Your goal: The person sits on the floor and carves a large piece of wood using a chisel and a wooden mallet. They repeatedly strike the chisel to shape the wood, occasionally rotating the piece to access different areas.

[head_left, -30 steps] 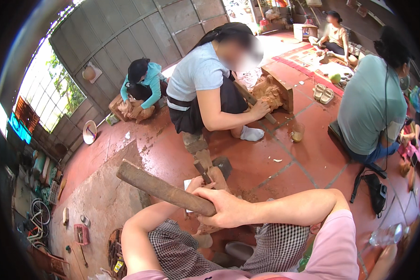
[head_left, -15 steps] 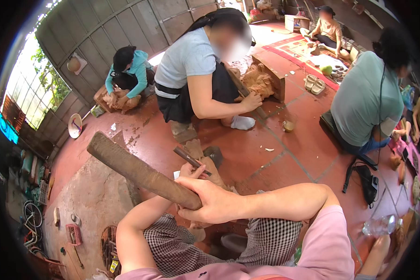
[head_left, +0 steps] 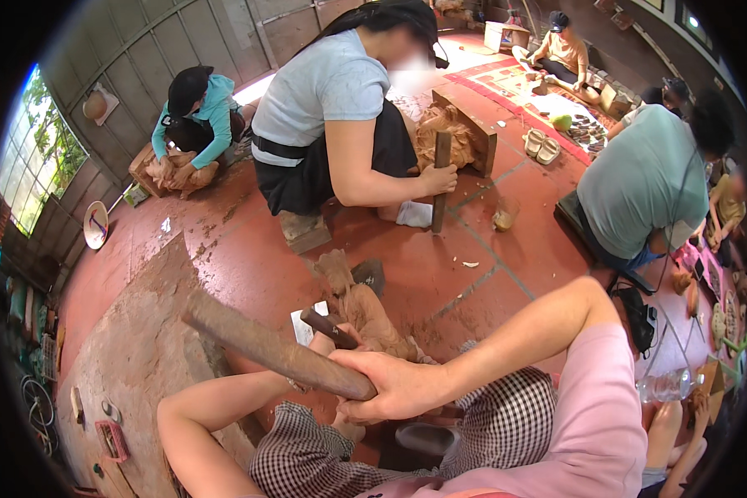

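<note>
A long wooden club-like mallet (head_left: 278,344) slants across in front of me, its near end wrapped by the fingers of my right hand (head_left: 400,385). Behind it, my left hand (head_left: 320,344) is partly hidden and closed round a dark, rod-like chisel handle (head_left: 330,329); the lower end of this tool is out of sight. A carved wooden figure (head_left: 369,317) lies just beyond my hands, in front of my knees. The mallet crosses over my left hand, and I cannot tell whether it touches the chisel.
A stone slab (head_left: 141,357) fills the left side. Ahead, a co-worker grips an upright wooden bar (head_left: 441,183) beside a carved wooden block (head_left: 446,137). Another crouches over a carving (head_left: 183,177) at far left. Sandals (head_left: 542,148), a camera (head_left: 639,324) and a plastic bottle (head_left: 671,386) lie rightward.
My view has shifted, showing more on the right. The mallet's far end has come lower, and my right elbow sits higher. The co-worker's bar ahead has swung from slanted to upright.
</note>
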Action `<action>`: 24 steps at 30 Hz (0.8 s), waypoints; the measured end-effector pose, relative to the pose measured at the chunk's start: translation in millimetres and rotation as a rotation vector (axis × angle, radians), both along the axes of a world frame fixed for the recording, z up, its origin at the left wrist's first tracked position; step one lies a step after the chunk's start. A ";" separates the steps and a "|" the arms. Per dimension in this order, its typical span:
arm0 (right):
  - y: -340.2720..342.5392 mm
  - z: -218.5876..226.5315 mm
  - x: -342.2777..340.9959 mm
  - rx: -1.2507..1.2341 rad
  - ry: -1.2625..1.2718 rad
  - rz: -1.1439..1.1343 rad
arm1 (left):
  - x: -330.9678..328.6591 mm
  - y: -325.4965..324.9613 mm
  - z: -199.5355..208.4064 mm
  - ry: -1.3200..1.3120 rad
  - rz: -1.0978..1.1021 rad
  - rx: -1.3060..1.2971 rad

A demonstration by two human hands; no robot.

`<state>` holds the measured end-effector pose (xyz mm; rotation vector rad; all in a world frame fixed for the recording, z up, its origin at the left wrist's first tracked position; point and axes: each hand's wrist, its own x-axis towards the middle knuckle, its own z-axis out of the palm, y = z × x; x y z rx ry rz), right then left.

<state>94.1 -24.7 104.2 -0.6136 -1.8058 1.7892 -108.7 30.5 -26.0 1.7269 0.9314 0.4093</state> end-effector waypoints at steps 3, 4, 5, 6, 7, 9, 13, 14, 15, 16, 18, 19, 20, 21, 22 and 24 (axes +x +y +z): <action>29.0 -16.7 -2.3 0.039 -0.148 0.017 | 5.3 4.6 -11.8 -0.011 -0.093 0.087; 44.0 -6.9 -8.3 0.104 -0.155 0.069 | -9.0 -3.6 7.1 0.052 -0.076 0.140; 60.8 9.0 -9.9 0.036 -0.204 0.148 | -17.3 -6.3 12.3 0.082 -0.065 0.176; 80.8 10.8 -11.1 -0.121 -0.300 0.202 | -20.5 -2.5 2.4 0.067 -0.043 0.172; 95.3 2.7 -6.7 0.112 -0.342 0.171 | -24.4 0.2 2.3 0.049 0.004 0.139; 109.9 -5.8 9.5 0.048 -0.318 0.147 | -21.3 7.5 -15.0 -0.099 0.148 -0.021; 84.2 -61.5 47.5 -0.049 -0.314 -0.209 | -29.4 21.1 -25.3 -0.447 0.407 -0.237; 72.9 -83.2 57.0 0.022 -0.324 -0.335 | -32.4 20.2 -22.0 -0.514 0.472 -0.276; 68.2 -99.3 58.9 -0.066 -0.364 -0.402 | -41.8 15.5 -25.1 -0.512 0.555 -0.180; 62.9 -113.1 62.8 -0.154 -0.414 -0.482 | -51.5 11.6 -28.9 -0.508 0.602 -0.180; 58.0 -142.6 77.5 -0.080 -0.494 -0.505 | -59.0 -0.1 -31.1 -0.496 0.650 -0.198; 53.2 -157.6 86.2 -0.076 -0.499 -0.545 | -57.2 -1.8 -37.0 -0.486 0.629 -0.223; 47.4 -171.8 92.4 -0.072 -0.503 -0.585 | -55.2 -4.3 -42.8 -0.475 0.607 -0.247; 42.1 -182.4 94.9 -0.081 -0.491 -0.616 | -53.0 -8.1 -47.3 -0.464 0.591 -0.269; 37.6 -191.4 97.3 -0.090 -0.479 -0.644 | -49.4 -11.3 -50.9 -0.471 0.596 -0.282; 28.4 -211.7 102.7 -0.090 -0.500 -0.677 | -41.7 -14.7 -59.8 -0.484 0.602 -0.310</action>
